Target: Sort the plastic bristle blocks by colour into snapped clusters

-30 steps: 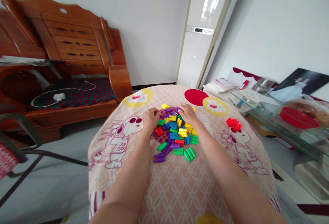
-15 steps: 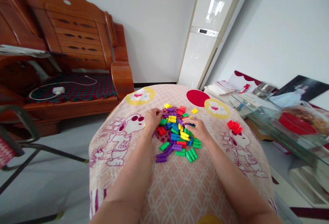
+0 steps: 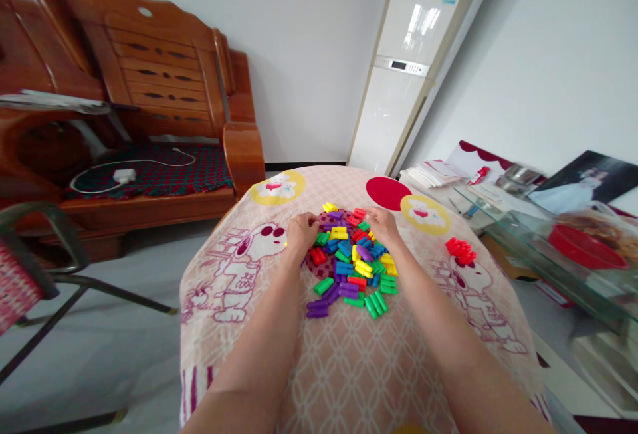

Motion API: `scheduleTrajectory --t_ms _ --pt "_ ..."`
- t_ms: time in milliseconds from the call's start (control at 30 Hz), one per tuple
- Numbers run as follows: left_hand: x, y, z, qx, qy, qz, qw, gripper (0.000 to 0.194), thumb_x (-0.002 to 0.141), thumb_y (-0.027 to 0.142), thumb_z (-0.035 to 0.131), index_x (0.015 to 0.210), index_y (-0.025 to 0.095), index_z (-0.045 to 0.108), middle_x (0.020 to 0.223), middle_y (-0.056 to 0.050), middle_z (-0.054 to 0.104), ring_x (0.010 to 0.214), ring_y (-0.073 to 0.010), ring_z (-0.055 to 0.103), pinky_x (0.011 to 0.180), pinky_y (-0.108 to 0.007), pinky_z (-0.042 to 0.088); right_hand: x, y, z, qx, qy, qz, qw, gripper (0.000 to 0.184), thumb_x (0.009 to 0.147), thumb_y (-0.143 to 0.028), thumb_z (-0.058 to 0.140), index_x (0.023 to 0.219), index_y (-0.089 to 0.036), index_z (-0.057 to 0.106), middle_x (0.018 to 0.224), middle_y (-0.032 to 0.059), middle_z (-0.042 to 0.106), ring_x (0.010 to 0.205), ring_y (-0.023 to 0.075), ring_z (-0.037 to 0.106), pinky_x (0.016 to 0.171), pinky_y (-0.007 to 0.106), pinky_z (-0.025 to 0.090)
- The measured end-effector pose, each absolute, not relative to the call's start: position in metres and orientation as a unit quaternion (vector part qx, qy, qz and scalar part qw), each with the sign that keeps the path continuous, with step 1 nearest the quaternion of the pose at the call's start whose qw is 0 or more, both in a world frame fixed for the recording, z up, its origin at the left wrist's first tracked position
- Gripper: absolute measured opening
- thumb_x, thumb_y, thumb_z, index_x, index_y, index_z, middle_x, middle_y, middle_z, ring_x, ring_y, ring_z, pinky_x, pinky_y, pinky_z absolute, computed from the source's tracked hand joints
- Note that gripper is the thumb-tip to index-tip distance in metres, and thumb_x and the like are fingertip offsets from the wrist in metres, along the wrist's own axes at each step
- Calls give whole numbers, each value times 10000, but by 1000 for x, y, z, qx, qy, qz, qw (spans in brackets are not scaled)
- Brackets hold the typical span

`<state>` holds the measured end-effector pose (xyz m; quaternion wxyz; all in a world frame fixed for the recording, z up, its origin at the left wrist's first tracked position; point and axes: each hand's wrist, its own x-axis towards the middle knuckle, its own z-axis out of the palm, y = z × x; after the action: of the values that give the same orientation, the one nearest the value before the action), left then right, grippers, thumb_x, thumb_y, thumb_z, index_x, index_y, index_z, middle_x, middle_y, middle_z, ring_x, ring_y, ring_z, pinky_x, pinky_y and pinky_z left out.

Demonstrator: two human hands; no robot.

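Note:
A heap of small plastic building blocks in red, yellow, green, blue and purple lies on the tablecloth, with a purple block (image 3: 347, 290) and a green block (image 3: 375, 304) at its near edge. At the heap's left edge is my left hand (image 3: 302, 231), its fingers curled together; what they hold, if anything, is too small to make out. My right hand (image 3: 383, 226) reaches over the far right of the heap, and its closed fingertips are on the end of a red block (image 3: 359, 213). Yellow blocks (image 3: 388, 263) lie under the right wrist.
Joined red blocks (image 3: 460, 250) sit apart on the right of the round table's cloth (image 3: 343, 367). A glass shelf with a red bowl (image 3: 588, 246) stands at the right. Beyond the table are a wooden bench (image 3: 159, 82), a folding chair (image 3: 44, 248) and a tall white air conditioner (image 3: 393, 102).
My right hand has moved from above the heap's middle to the red block at its far side, and its fingers have drawn together. The left hand stays at the left edge.

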<state>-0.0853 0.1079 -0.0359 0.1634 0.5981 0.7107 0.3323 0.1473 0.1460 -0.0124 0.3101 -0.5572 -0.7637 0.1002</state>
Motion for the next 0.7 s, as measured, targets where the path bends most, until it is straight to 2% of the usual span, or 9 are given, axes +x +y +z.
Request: scheduleTrajectory --t_ms 100,167,333,433,567,633,700 --pt "-85 108 -36 602 709 330 162 259 841 202 562 1006 186 761 970 -65 771 911 -191 692 797 -259 494 131 171 -11 -600 -772 48 204 451 919 -118 383 1277 -121 658 1320 125 654 1242 212 592 1081 323 417" --pt "-85 107 -36 604 709 326 160 261 844 199 562 1012 184 760 973 -68 771 919 -194 692 807 -264 493 122 180 -11 -605 -781 36 151 466 936 -104 377 1333 -130 619 1358 123 628 1273 205 566 1095 303 393" --pt "-84 107 -35 605 714 316 154 258 849 215 558 1010 200 761 969 -61 770 920 -199 690 805 -267 492 117 181 -13 -611 -782 46 112 453 857 -54 506 1251 -184 686 1280 118 676 1174 219 624 998 276 448" --pt "-84 108 -35 606 717 309 150 252 849 236 564 1004 206 761 975 -61 770 924 -205 690 795 -268 493 124 175 -8 -629 -768 45 112 393 812 -83 586 1171 -161 725 1228 132 697 1127 227 641 942 264 462" --pt "-85 109 -35 616 718 294 139 265 859 264 552 1015 206 758 991 -67 771 935 -217 693 800 -275 496 141 165 3 -648 -749 59 123 232 718 -116 656 915 -143 777 937 90 764 925 216 688 783 242 482" --pt "-86 109 -35 622 716 288 135 276 858 267 544 1022 204 758 989 -71 771 941 -224 694 801 -280 498 156 157 5 -654 -731 64 182 216 692 -132 651 872 -152 769 858 66 757 853 206 684 741 247 482" --pt "-86 109 -33 626 714 284 133 281 851 266 542 1021 205 758 986 -70 770 944 -227 694 795 -277 501 176 144 0 -660 -696 60 277 240 678 -155 631 882 -163 757 864 56 750 823 201 674 737 261 491"
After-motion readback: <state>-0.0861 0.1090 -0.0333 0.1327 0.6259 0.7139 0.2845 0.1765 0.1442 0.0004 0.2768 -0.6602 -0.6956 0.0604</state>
